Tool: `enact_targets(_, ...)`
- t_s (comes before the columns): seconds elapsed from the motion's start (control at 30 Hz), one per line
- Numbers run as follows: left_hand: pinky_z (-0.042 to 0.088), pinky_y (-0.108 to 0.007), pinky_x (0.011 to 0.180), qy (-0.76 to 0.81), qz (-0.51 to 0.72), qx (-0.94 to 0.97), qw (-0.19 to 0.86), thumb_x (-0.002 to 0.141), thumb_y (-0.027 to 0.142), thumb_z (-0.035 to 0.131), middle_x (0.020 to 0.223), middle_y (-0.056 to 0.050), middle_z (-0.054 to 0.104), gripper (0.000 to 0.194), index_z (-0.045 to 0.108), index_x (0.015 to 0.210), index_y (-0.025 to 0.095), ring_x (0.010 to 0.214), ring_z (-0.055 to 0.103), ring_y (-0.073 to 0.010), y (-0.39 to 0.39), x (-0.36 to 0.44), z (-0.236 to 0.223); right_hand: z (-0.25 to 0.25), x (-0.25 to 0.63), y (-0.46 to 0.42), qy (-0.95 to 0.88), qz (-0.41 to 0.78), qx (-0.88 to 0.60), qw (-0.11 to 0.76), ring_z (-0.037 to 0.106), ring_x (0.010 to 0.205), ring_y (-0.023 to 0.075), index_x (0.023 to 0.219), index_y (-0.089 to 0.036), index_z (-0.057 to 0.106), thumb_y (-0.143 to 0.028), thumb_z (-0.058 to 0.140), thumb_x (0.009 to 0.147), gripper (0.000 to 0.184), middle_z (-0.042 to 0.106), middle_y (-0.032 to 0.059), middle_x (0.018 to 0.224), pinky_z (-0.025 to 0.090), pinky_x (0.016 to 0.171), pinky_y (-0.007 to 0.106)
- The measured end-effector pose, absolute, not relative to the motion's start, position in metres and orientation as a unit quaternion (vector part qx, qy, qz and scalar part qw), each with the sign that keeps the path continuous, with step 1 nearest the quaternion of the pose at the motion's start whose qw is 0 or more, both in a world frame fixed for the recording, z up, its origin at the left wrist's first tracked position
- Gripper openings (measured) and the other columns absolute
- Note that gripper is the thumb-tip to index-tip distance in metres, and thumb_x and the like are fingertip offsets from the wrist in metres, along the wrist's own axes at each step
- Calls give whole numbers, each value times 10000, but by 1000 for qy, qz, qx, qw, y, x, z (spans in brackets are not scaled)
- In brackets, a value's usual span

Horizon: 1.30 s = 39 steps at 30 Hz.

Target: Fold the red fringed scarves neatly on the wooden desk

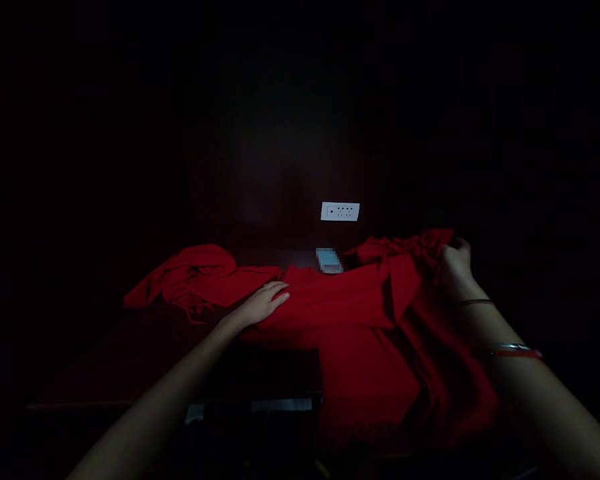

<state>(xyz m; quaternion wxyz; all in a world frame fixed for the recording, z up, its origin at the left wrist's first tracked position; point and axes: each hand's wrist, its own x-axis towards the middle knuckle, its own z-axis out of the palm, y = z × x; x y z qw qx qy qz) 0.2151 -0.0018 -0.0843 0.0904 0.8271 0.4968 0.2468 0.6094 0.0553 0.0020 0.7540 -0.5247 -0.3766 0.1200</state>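
Note:
A red fringed scarf (340, 297) lies across the dark table, and part of it hangs over the front edge with its fringe downward. My left hand (266, 303) rests flat on its left part, fingers stretched out. At the right, my right hand (456, 265) is closed on a fringed end of the scarf, holding it raised; the fingertips are partly hidden. More bunched red cloth (200, 270) with fringe lies left of my left hand. Whether it is joined to the scarf, I cannot tell.
Behind the scarf lies a small blurred light-blue rectangular object (329, 260). A white socket plate (340, 211) is on the dark wall. The table's front edge (105, 404) shows at lower left, with pale items (281, 405) beneath it. Everything around is very dark.

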Motion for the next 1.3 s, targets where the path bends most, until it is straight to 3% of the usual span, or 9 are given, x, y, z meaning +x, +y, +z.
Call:
enact_targets(0.13,372,-267,844,420,147,887,122,783,309,413,1010,-31,582,296,544,1019,188,927,512,-154,-17,226,-77,-13,586,38,-535,10,-565,628,369,1087,214,1080,-146,451,-109,474,595,487,447,102,1111,237,955,396)
enact_targets(0.3,371,-247,809,400,221,888,52,777,208,395,903,-22,579,214,575,893,199,869,508,-141,-34,235,-56,-44,503,8,-907,38,-406,108,274,1172,257,1199,-224,383,-350,553,649,590,360,94,1257,182,954,462)
enact_targets(0.43,363,-268,832,438,225,870,24,733,265,474,997,-32,520,251,534,972,220,929,479,-165,-40,230,-52,-49,478,14,-919,-4,-392,-40,467,994,221,1153,-212,441,-248,546,672,494,540,87,1049,280,891,368)
enact_targets(0.6,405,-311,767,593,104,799,-13,665,185,498,987,-63,536,354,496,1018,204,901,513,-213,-42,220,-51,-14,493,26,-880,-187,-436,26,517,785,168,956,-168,546,-177,388,770,244,564,88,922,346,660,235)
enact_targets(0.77,405,-298,753,673,232,688,-142,685,116,407,1075,-86,507,417,436,1094,188,923,511,-219,-55,231,-56,8,503,11,-795,-338,-474,169,476,751,177,1023,-125,514,-162,272,830,312,541,116,869,316,697,282)
enact_targets(0.93,389,-313,791,544,162,823,25,700,185,453,1112,-84,515,413,464,1112,200,981,483,-227,-79,239,-85,-24,526,-8,-909,-156,-386,33,503,793,156,1009,-196,543,-137,398,774,283,556,73,924,345,733,275)
enact_targets(1.1,418,-232,657,428,191,867,172,756,378,422,781,0,584,341,502,1058,242,695,532,-131,-69,224,-63,-31,560,-12,-909,138,-393,-27,517,886,168,1052,-203,534,-324,536,699,373,555,42,1018,393,754,268)
enact_targets(1.2,408,-257,722,484,275,826,91,792,400,340,846,-38,569,359,527,1015,189,772,526,-149,-36,217,-50,-29,564,-3,-864,75,-495,57,482,971,197,1139,-172,466,-389,462,747,449,503,97,1116,375,794,303)
enact_targets(1.3,322,-305,886,499,256,827,32,788,417,333,1087,-103,501,443,487,1096,138,1009,451,-200,0,218,-63,-42,557,9,-787,-38,-615,17,471,993,246,1162,-171,435,-355,511,714,490,488,142,1126,370,771,355)
